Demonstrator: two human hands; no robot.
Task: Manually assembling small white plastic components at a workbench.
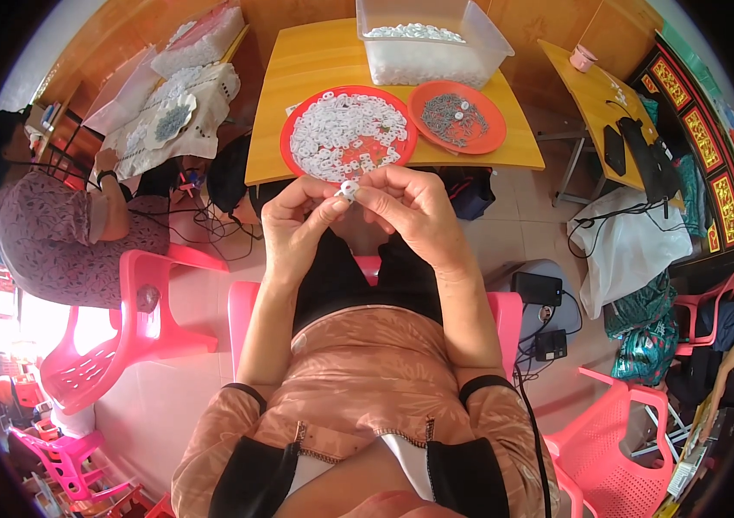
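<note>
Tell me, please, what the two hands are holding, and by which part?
A small white piece, pinched at its sides between the fingertips of the left hand and right hand.

Pale tiled floor (168, 397), wood-panelled walls (548, 26) — pink plastic chairs (138, 324) around yellow wooden tables (315, 60).

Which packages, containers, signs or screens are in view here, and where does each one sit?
Clear plastic bin: far edge of the yellow table, rectangular, holding white pieces.
Red-and-gold panel: right wall, long, dark frame with ornate squares.
White plastic bag: floor at right, crumpled.
Green patterned bags: floor, below the white bag.
Clear wrapped packs: upper left, whitish contents.
No screen shows.
</note>
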